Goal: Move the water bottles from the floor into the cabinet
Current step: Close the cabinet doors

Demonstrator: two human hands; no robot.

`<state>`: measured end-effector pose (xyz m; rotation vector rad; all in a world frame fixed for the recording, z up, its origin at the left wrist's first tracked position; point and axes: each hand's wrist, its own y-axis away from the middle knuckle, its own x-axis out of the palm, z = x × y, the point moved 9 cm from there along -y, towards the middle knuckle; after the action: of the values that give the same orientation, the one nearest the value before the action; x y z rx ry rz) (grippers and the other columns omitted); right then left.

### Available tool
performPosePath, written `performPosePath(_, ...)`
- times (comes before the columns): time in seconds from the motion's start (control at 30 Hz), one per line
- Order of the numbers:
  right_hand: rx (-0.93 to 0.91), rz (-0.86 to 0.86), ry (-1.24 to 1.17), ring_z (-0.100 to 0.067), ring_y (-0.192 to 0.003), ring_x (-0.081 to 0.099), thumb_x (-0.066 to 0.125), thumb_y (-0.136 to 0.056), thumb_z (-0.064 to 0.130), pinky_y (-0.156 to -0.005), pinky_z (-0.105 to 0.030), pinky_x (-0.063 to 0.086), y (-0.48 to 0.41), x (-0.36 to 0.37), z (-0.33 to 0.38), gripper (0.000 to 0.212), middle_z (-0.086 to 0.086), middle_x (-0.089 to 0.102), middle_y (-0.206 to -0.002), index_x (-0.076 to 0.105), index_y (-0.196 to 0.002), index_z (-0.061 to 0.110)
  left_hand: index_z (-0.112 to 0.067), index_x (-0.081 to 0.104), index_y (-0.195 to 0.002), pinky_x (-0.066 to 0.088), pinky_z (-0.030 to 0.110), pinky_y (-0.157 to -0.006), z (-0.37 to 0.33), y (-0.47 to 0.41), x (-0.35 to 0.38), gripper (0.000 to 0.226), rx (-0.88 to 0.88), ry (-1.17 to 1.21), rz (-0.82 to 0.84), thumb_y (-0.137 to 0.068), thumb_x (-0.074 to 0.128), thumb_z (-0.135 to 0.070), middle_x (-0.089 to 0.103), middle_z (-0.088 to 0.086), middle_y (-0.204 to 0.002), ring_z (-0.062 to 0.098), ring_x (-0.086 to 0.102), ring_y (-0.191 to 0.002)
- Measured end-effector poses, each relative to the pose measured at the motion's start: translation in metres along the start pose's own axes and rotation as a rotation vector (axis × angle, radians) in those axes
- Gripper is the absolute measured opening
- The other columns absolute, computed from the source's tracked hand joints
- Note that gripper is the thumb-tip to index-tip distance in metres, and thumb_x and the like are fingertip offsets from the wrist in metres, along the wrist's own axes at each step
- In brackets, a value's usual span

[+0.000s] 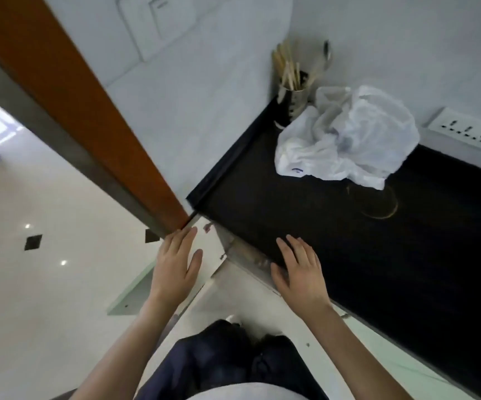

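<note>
Black countertop, white cabinet door

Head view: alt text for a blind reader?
Two open hands in front of the wearer: the left hand at a white cabinet door, the right hand over the black counter edge. A white plastic bag lies on it.

No wording I can read on my feed.
The only print I can pick out is a small blue mark on the white plastic bag, low on the side of the bag nearest the left edge of the surface, and it is too blurred for me to make out any letters. A short dark mark sits near the top of the wall switch plate; it is also too small to read.
</note>
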<state>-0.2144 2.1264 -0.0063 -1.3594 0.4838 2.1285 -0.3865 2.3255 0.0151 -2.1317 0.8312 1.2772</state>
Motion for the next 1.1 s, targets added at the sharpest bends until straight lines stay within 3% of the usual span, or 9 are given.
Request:
performPosePath(0.13, -0.108, 0.075, 0.054, -0.033, -0.142, 0.035, 0.035, -0.095, 0.045, -0.116, -0.052, 0.030, -0.019, 0.029, 0.028, 0.058, -0.009, 0.044, -0.151, 0.046, -0.145, 0.018, -0.011, 0.049, -0.142, 0.035, 0.047, -0.113, 0.060, 0.027, -0.010, 0.057, -0.176, -0.036, -0.031, -0.098, 0.036, -0.045, 0.053, 0.009, -0.144, 0.030, 0.043, -0.133)
performPosePath(0.27, -0.097, 0.172, 0.122, -0.031, -0.147, 0.026, 0.026, -0.096, 0.048, -0.119, -0.052, 0.022, -0.032, 0.068, 0.023, 0.061, -0.006, 0.034, -0.158, 0.039, -0.150, 0.023, -0.008, 0.047, -0.143, 0.032, 0.049, -0.113, 0.124, 0.048, -0.001, 0.061, -0.328, -0.053, -0.003, -0.096, 0.038, -0.046, 0.050, 0.013, -0.146, 0.034, 0.043, -0.134)
performPosePath(0.4, -0.045, 0.198, 0.250, -0.032, -0.149, 0.021, 0.043, -0.101, 0.038, -0.118, -0.056, 0.019, -0.044, 0.090, 0.006, 0.055, -0.001, 0.031, -0.160, 0.032, -0.153, 0.027, -0.009, 0.043, -0.145, 0.032, 0.048, -0.113, 0.187, 0.067, 0.025, 0.064, -0.458, -0.066, 0.076, -0.096, 0.037, -0.050, 0.050, 0.016, -0.144, 0.035, 0.043, -0.133)
performPosePath(0.53, 0.044, 0.239, 0.250, -0.032, -0.150, 0.016, 0.041, -0.102, 0.036, -0.119, -0.059, 0.017, -0.040, 0.111, -0.019, 0.056, 0.002, 0.028, -0.161, 0.024, -0.155, 0.031, -0.019, 0.038, -0.149, 0.034, 0.047, -0.112, 0.216, 0.081, 0.062, 0.057, -0.504, -0.027, 0.186, -0.100, 0.041, -0.048, 0.055, 0.007, -0.142, 0.033, 0.047, -0.129)
performPosePath(0.8, 0.034, 0.237, 0.281, -0.035, -0.150, 0.013, 0.045, -0.100, 0.034, -0.118, -0.062, 0.013, -0.037, 0.124, -0.025, 0.062, 0.001, 0.024, -0.163, 0.020, -0.157, 0.029, -0.030, 0.041, -0.146, 0.046, 0.041, -0.095, 0.217, 0.097, 0.075, 0.046, -0.525, 0.049, 0.167, -0.101, 0.046, -0.037, 0.057, 0.001, -0.135, 0.028, 0.055, -0.108)
performPosePath(0.93, 0.022, 0.244, 0.287, -0.036, -0.150, 0.011, 0.048, -0.099, 0.033, -0.118, -0.061, 0.012, -0.038, 0.123, -0.027, 0.065, 0.000, 0.022, -0.164, 0.019, -0.157, 0.028, -0.032, 0.042, -0.145, 0.050, 0.037, -0.088, 0.198, 0.112, 0.083, 0.050, -0.506, 0.140, 0.218, -0.097, 0.056, -0.029, 0.058, 0.001, -0.134, 0.026, 0.056, -0.108)
performPosePath(1.1, -0.023, 0.272, 0.266, -0.033, -0.150, 0.012, 0.049, -0.100, 0.032, -0.118, -0.058, 0.013, -0.040, 0.119, -0.030, 0.063, 0.002, 0.022, -0.163, 0.022, -0.156, 0.032, -0.040, 0.043, -0.143, 0.047, 0.024, -0.075, 0.150, 0.132, 0.108, 0.056, -0.517, 0.216, 0.331, -0.092, 0.064, -0.030, 0.061, -0.008, -0.124, 0.011, 0.063, -0.095)
